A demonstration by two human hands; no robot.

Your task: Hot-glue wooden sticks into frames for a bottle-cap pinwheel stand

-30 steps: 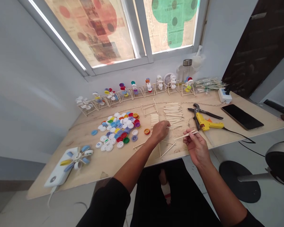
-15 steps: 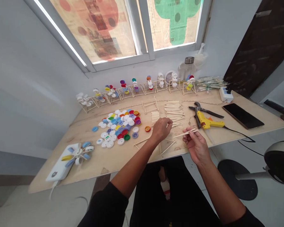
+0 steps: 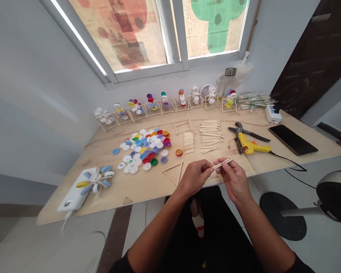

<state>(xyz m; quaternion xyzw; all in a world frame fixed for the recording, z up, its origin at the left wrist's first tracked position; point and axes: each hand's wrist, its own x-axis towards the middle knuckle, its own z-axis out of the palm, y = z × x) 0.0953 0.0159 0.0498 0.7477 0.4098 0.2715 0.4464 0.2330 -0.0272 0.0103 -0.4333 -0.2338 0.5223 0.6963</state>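
Near the table's front edge, my right hand (image 3: 234, 179) pinches a couple of thin wooden sticks (image 3: 222, 163). My left hand (image 3: 197, 176) is closed at the sticks' left end, thumb and fingers together on them. Left of it lies a triangle of joined sticks (image 3: 166, 173). Beyond the hands are a pile of long sticks (image 3: 210, 131) and a bundle of short sticks (image 3: 188, 142). An open stick frame (image 3: 182, 127) stands behind the short ones. A yellow glue gun (image 3: 251, 145) rests to the right beside dark-handled pliers (image 3: 239, 131).
Many coloured bottle caps (image 3: 147, 146) spread over the left middle. A cap wheel (image 3: 95, 179) lies on a white power bank-like box (image 3: 69, 203). Finished cap-and-stick models (image 3: 165, 100) line the back. A phone (image 3: 292, 139) lies at right; a fan stand (image 3: 284, 216) stands on the floor.
My left hand has moved from beside the stick piles down and right to the sticks in my right hand. The short bundle is uncovered. The view has shifted slightly.
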